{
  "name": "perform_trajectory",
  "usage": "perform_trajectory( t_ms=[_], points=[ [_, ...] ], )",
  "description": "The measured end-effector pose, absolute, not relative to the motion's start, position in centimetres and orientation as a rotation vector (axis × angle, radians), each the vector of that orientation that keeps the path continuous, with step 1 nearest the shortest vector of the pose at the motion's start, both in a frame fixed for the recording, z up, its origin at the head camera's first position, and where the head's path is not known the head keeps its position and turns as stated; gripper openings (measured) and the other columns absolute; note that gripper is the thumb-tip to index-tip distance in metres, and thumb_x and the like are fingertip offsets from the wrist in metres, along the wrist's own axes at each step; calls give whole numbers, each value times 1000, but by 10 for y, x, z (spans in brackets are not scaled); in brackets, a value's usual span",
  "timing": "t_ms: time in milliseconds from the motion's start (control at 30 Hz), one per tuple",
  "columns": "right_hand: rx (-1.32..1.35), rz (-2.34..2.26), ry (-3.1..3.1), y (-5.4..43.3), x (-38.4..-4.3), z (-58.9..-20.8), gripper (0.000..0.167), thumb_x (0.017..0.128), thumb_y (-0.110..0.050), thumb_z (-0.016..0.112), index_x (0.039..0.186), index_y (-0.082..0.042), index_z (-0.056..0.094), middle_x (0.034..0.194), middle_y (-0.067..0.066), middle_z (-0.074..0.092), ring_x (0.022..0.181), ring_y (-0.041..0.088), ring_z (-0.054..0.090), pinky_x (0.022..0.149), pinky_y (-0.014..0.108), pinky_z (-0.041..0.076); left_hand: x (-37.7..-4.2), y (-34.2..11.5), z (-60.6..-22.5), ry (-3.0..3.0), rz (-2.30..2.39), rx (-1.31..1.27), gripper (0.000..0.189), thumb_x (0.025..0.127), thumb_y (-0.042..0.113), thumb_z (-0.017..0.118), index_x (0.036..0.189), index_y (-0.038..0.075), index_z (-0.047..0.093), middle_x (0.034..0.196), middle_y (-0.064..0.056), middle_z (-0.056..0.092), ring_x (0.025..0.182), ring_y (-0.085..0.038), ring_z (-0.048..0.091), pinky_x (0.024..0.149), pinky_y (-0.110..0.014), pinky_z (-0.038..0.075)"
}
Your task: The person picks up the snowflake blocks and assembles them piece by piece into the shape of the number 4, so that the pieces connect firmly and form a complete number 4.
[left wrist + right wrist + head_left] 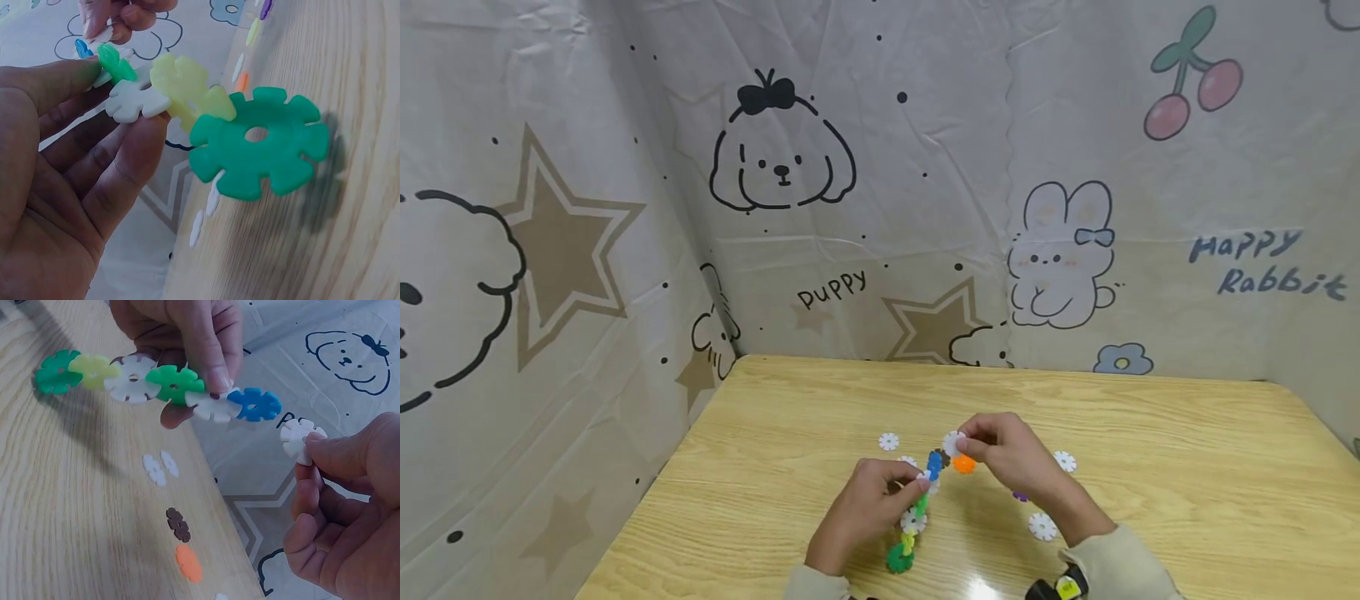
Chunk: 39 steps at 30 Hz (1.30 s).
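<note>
A chain of notched snowflake discs is joined edge to edge, running from a dark green disc (59,372) through yellow (94,370), white and light green (175,385) to a blue disc (254,404). My left hand (876,500) pinches this chain between thumb and fingers near the blue end, holding it above the table. Between the thumb and index finger of my right hand (1011,454) is a single white disc (299,441). That disc is close to the blue one, with a small gap between them in the right wrist view.
Loose discs lie on the wooden table (790,417): a brown one (178,525), an orange one (189,563), a purple one (1020,497) and several white ones, such as the white disc (1042,527) right of my hands. A printed cloth (925,208) hangs behind the table.
</note>
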State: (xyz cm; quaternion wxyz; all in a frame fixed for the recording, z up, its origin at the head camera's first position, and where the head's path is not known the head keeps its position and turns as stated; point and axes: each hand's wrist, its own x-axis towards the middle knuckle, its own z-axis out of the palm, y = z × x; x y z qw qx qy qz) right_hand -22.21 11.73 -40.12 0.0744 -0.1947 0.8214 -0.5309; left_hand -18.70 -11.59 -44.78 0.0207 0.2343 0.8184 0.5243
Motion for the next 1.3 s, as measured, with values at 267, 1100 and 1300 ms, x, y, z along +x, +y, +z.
perform_trajectory(
  t_ms=[267, 1100, 1300],
  points=[
    [-579, -1607, 2464, 115, -221, -399, 11, 99, -9, 62, 95, -3, 70, 86, 5, 64, 77, 24, 53, 63, 31, 44, -187, -112, -448, 2541, 1610, 757, 19, 100, 22, 64, 91, 10, 76, 84, 7, 69, 63, -4, 61, 57, -24, 54],
    [-569, -1706, 2418, 109, -217, -404, 12, 97, -7, 65, 92, 0, 73, 85, 6, 67, 78, 20, 55, 70, 36, 48, -188, -104, -450, 2649, 1589, 821, 21, 98, 19, 67, 82, 10, 76, 72, 10, 66, 57, 1, 49, 53, -18, 45],
    [-601, -1726, 2466, 106, -216, -405, 11, 96, -4, 66, 86, -1, 71, 77, 5, 62, 71, 18, 52, 62, 29, 45, -189, -102, -451, 2697, 1632, 845, 20, 98, 18, 67, 82, 9, 76, 72, 10, 66, 57, 2, 49, 53, -18, 45]
  ],
)
